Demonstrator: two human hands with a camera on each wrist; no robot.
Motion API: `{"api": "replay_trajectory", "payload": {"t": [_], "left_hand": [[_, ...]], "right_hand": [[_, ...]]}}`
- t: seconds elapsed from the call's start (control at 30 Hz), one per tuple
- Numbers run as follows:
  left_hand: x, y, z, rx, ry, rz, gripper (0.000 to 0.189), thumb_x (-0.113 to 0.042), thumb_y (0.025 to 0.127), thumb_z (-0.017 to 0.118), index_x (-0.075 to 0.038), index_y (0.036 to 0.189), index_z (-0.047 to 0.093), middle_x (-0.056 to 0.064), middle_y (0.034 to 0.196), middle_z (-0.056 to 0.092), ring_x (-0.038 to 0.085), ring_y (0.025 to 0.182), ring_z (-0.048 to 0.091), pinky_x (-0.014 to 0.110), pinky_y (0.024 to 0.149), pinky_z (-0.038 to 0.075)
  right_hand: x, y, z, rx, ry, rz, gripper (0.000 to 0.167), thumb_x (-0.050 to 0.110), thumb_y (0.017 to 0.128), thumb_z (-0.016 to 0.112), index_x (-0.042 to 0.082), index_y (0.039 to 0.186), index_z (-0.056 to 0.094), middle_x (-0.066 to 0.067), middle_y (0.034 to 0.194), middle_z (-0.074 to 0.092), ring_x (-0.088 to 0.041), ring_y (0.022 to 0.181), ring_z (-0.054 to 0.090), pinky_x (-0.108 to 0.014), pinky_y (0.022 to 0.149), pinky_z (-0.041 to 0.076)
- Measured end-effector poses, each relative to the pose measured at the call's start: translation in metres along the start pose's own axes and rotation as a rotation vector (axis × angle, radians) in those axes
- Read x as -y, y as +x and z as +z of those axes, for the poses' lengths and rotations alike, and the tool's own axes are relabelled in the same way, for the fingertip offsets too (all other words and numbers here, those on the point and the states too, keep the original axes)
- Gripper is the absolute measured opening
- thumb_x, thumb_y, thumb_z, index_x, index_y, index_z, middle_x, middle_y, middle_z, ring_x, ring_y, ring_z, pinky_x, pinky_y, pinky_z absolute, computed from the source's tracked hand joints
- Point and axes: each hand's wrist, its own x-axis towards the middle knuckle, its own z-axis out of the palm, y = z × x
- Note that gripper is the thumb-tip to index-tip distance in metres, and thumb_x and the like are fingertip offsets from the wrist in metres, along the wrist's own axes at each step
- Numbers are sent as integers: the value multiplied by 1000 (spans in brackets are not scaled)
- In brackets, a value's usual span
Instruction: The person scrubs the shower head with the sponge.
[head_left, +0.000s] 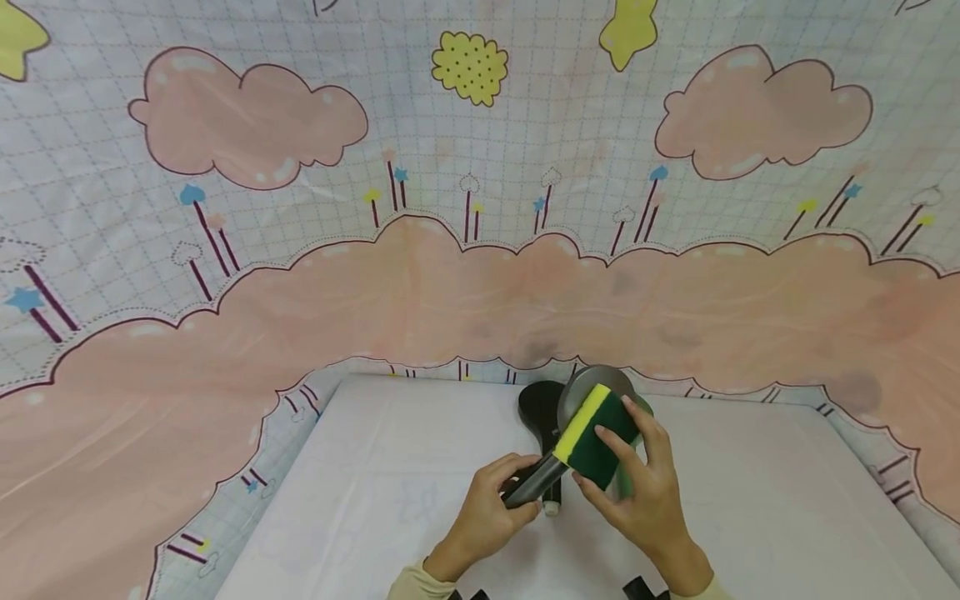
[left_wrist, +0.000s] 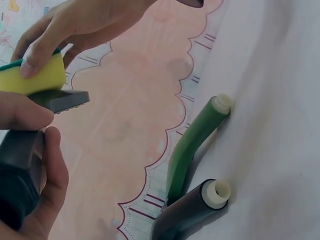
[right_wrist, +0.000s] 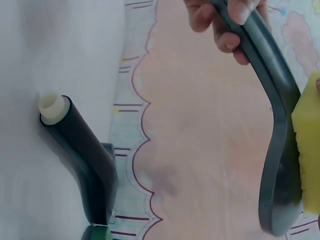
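My left hand (head_left: 487, 507) grips the handle of a grey handheld shower head (head_left: 542, 481), whose round head points away from me. In my right hand (head_left: 651, 487) is a sponge (head_left: 609, 443) with a yellow side and a dark green scouring side. The sponge's yellow side lies against the shower head; the right wrist view shows the yellow foam (right_wrist: 309, 145) touching the back of the neck and head. Fingers and thumb of the right hand hold the sponge by its green side and edges. The sponge hides part of the shower head in the head view.
A black shower head (head_left: 538, 406) lies on the white table (head_left: 375, 458) behind the left hand. Beside it is a green shower head (left_wrist: 197, 140), mostly hidden in the head view. Both have pale connector ends. A patterned cloth (head_left: 480, 308) hangs behind the table.
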Motion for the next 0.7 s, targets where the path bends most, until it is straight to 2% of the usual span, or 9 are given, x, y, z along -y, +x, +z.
{"api": "replay_trajectory", "payload": {"t": [0.1,0.2,0.3,0.4,0.53,0.7], "left_hand": [[0,1,0,5,-49,-40,56,4,76,74,-15,127,63,4,117,68,10,97,61,23,74,55],[0,1,-1,9,-83,-61,56,6,76,74,-12,129,62,8,121,67,9,97,59,21,72,54],[-11,1,-3,19,-96,-62,55,8,77,72,-5,130,61,14,122,66,6,94,57,21,71,53],[-11,2,-3,19,-118,-55,55,9,77,71,0,131,59,18,123,65,5,93,57,21,71,53],[-1,1,0,20,-161,-46,56,6,78,72,-5,131,60,15,123,65,6,93,58,21,74,53],[2,1,-1,22,-219,-38,54,3,80,71,-4,132,58,18,119,65,7,95,64,22,79,55]], "right_hand": [[-5,0,0,-32,-21,0,61,57,87,64,3,116,67,-33,138,47,-40,125,45,-18,114,29],[-8,0,-1,-58,-51,40,64,59,87,64,3,117,67,-32,137,48,-41,123,46,-15,112,29],[-9,-1,-3,-65,-76,94,65,60,86,63,3,119,67,-30,139,48,-41,123,46,-12,112,29],[-10,-1,-5,-66,-86,136,66,60,87,63,4,121,66,-29,141,47,-41,125,45,-12,112,28],[-11,-2,-6,-58,-83,179,67,61,87,62,5,123,65,-26,145,45,-38,129,43,-10,111,27],[-5,-3,-2,-25,-50,179,66,61,87,62,7,124,65,-26,146,43,-33,133,41,-9,110,27]]}}
